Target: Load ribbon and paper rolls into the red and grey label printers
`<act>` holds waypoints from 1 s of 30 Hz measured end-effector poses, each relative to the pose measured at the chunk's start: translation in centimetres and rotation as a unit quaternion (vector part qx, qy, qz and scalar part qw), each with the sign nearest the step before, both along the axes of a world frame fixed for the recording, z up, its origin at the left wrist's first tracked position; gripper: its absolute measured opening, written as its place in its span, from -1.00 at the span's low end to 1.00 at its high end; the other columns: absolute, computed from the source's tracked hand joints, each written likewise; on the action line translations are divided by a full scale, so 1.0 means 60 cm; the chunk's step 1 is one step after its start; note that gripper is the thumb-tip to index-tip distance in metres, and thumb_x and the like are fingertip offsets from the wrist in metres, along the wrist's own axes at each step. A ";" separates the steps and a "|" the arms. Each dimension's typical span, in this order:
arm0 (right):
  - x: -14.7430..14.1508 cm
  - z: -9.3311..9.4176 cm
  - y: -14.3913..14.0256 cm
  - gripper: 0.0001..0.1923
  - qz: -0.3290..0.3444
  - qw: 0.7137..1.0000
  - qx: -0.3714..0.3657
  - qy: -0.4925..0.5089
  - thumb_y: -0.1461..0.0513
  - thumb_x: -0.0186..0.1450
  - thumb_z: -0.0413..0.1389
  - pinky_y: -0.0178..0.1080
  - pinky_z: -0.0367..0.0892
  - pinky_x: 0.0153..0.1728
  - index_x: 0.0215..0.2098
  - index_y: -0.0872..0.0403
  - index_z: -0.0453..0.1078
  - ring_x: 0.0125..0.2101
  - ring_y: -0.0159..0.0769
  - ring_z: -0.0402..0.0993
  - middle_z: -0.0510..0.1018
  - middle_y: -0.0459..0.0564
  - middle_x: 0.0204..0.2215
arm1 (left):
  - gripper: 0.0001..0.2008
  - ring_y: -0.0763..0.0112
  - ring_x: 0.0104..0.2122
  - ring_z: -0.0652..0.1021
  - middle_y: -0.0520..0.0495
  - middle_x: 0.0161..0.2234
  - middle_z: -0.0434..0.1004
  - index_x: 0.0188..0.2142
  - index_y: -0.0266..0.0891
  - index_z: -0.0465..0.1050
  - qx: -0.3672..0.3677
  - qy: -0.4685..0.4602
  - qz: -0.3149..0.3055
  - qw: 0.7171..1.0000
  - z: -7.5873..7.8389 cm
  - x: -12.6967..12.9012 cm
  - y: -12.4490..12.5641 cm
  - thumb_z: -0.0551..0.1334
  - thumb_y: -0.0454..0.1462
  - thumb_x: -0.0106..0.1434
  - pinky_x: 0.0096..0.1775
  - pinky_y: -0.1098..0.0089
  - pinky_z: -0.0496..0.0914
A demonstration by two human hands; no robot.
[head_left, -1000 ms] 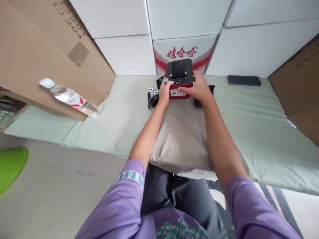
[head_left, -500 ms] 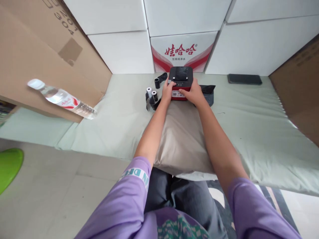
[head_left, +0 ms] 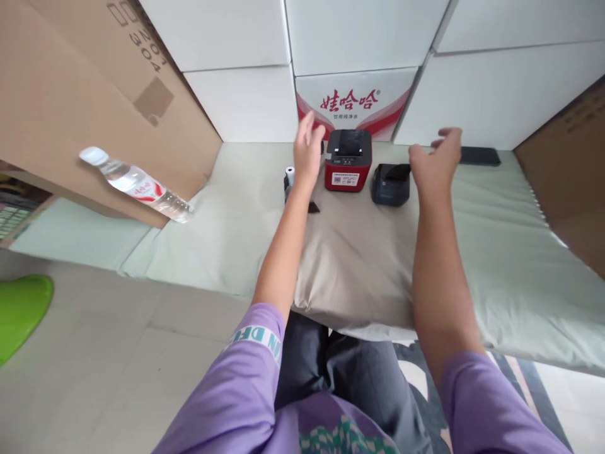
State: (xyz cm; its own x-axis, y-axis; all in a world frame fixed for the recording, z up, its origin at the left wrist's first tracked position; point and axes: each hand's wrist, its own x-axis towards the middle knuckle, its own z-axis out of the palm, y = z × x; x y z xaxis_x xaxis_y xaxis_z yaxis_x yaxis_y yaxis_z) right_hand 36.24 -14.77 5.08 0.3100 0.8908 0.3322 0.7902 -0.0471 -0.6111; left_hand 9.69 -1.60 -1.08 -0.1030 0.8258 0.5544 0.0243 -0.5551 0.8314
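Observation:
A small red and black label printer (head_left: 348, 162) stands upright on the cloth-covered surface, a white label on its front and a dark strip on its top. My left hand (head_left: 309, 146) is raised just left of it, fingers apart, holding nothing. Off to the right, my right hand (head_left: 437, 161) hovers with its fingers spread and nothing in them. Between the printer and that hand sits a second, dark device (head_left: 391, 185) with a black strip on top. A white paper roll (head_left: 290, 174) shows behind my left forearm, which hides most of the other rolls.
A water bottle (head_left: 137, 185) appears at the left beside a large cardboard box (head_left: 94, 107). White boxes (head_left: 239, 104) are stacked along the back. A dark phone (head_left: 479, 156) lies behind my right hand. Another brown box (head_left: 567, 170) borders the right side.
Both hands have let go of the red and black printer and moved apart, left hand up and leftward, right hand to the right. The dark device beside it now shows more fully.

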 end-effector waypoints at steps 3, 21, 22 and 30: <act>-0.013 -0.047 -0.021 0.06 -0.064 0.994 -0.028 0.087 0.11 0.27 0.28 0.15 0.23 0.45 0.57 0.31 -0.07 0.42 0.23 0.33 0.35 0.54 0.39 | -0.27 0.02 0.55 0.27 -0.10 0.44 0.40 0.32 0.06 0.37 0.116 0.007 0.020 0.993 0.062 -0.014 -0.070 0.10 0.40 0.41 0.51 -0.04 0.22; -0.109 -0.151 -0.149 0.44 0.007 0.999 0.025 0.019 -0.02 0.04 0.39 0.39 0.36 0.26 0.62 0.22 -0.32 0.31 0.44 0.35 0.36 0.52 0.30 | -0.49 0.22 0.51 0.34 -0.14 0.43 0.49 0.44 -0.07 0.36 -0.231 0.373 0.056 0.897 -0.053 0.117 -0.355 -0.14 -0.18 0.67 0.52 -0.07 0.13; -0.116 -0.156 -0.154 0.43 0.019 0.999 0.031 0.020 -0.03 0.05 0.38 0.39 0.36 0.27 0.62 0.22 -0.33 0.31 0.43 0.35 0.36 0.52 0.29 | -0.46 0.26 0.54 0.30 -0.11 0.47 0.44 0.47 -0.05 0.33 -0.237 0.373 0.053 0.896 -0.052 0.113 -0.356 -0.18 -0.18 0.67 0.53 -0.06 0.11; -0.117 -0.189 -0.153 0.39 0.050 0.996 0.064 0.035 -0.12 0.15 0.35 0.48 0.28 0.30 0.62 0.18 -0.37 0.35 0.44 0.25 0.27 0.50 0.32 | -0.43 0.29 0.59 0.20 -0.05 0.47 0.43 0.48 -0.01 0.34 -0.262 0.382 0.041 0.885 -0.062 0.101 -0.348 -0.19 -0.15 0.66 0.57 -0.15 0.03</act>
State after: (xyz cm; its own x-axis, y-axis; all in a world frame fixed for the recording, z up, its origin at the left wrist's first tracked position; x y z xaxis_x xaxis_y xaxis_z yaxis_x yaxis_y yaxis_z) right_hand 29.19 -23.95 -6.28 0.2473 0.8700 0.4266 0.7427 0.1125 -0.6601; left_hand 15.77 -22.49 -4.79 0.0648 0.9974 0.0318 0.7138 -0.0686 0.6970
